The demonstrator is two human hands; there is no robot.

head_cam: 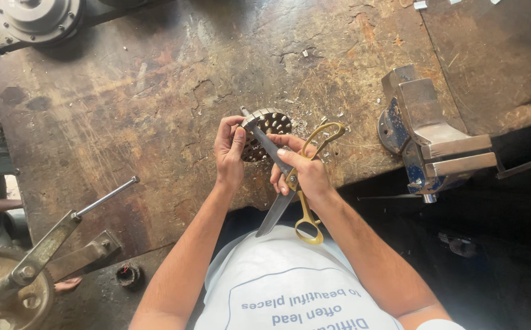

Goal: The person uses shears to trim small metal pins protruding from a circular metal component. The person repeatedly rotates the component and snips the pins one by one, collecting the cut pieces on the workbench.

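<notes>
Item: round perforated metal disc [269, 124], resting near the table's near edge, centre of the scene. Left hand [229, 153]: fingers [238, 135] clamped on the disc's left rim. Right hand [302, 169]: fingers closed around gold-handled steel scissors [291, 178], blades spread wide, one tip touching the disc's top, the other pointing near, toward the person's white shirt [290, 284]. Surface: worn, scratched brown wooden table [143, 91]. Right: grey-blue metal bench vise [430, 137], well apart. Near left: toothed gear wheel with lever [30, 269].

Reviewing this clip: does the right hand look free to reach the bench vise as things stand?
Probably not at once: the right hand grips gold-handled scissors. The vise sits to its right with bare bench between.
</notes>
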